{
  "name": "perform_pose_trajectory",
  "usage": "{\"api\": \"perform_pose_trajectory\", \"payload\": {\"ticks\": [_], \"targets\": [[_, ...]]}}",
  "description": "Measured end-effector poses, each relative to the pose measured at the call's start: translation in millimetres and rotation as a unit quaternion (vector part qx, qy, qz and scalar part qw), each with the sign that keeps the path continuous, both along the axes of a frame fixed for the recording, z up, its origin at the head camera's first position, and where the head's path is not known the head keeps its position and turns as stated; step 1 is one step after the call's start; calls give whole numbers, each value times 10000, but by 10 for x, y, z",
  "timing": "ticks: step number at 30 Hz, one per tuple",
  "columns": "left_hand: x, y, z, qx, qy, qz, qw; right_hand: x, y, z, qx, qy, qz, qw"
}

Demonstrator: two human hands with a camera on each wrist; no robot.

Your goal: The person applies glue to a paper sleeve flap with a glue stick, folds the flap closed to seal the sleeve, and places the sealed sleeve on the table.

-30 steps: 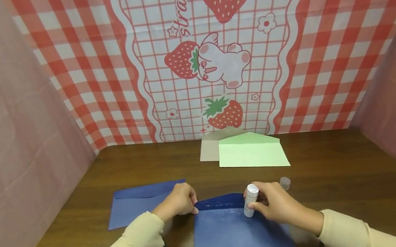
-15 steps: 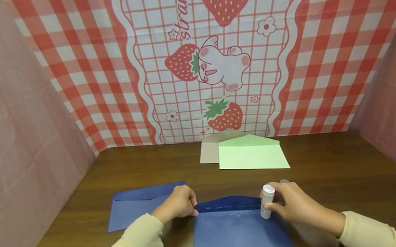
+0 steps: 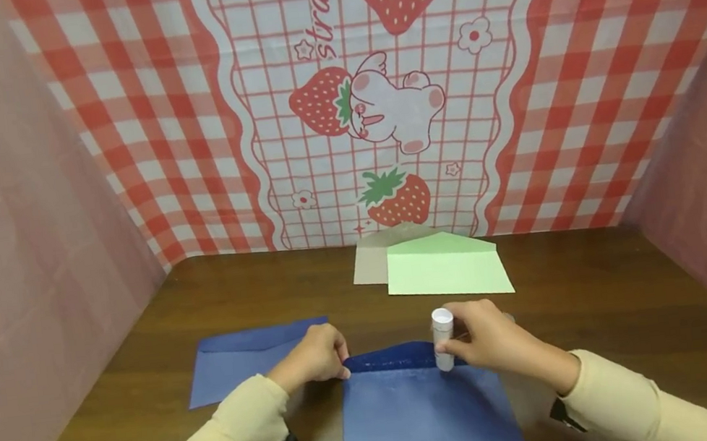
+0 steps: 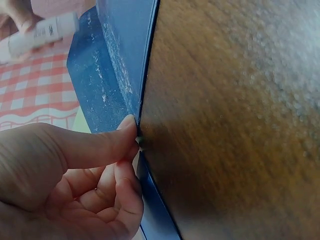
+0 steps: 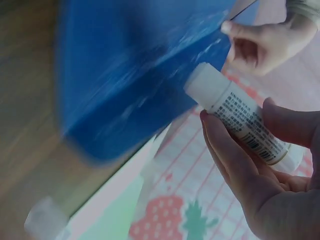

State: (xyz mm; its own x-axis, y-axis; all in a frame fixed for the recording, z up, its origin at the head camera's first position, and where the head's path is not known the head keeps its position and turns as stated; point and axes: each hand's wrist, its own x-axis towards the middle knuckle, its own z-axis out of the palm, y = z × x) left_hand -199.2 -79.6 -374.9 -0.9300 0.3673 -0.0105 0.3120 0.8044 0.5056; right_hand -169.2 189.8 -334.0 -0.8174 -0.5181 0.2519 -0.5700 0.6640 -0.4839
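Foremost, toward 6 o'clock in the head view, a blue envelope [image 3: 424, 416] lies on a wooden table [image 3: 569, 276], flap [image 3: 389, 357] unfolded. The left hand [image 3: 316, 356] pinches its 10 o'clock corner; the right hand [image 3: 491, 336], fingers curled, grips a white tube [image 3: 442, 338] at the flap toward 1 o'clock, contact unclear. A second blue envelope [image 3: 233, 369] lies at 10 o'clock, a pale-green envelope [image 3: 448, 275] near 12.

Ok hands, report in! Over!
Left hand pinching blue envelope by its edge. Right hand holding glue stick near flap. Flap open, streaked white. No obstacles seen.
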Motion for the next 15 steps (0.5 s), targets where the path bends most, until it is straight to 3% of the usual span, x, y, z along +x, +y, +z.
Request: {"api": "perform_pose_trajectory", "payload": {"ticks": [8, 15], "targets": [[-8, 23, -1, -52, -89, -13, 9999, -80, -578, -180, -347, -343, 498, 9976], [-7, 31, -2, 21, -214, 59, 9998, -76, -870, -293, -479, -447, 734, 9951]]}}
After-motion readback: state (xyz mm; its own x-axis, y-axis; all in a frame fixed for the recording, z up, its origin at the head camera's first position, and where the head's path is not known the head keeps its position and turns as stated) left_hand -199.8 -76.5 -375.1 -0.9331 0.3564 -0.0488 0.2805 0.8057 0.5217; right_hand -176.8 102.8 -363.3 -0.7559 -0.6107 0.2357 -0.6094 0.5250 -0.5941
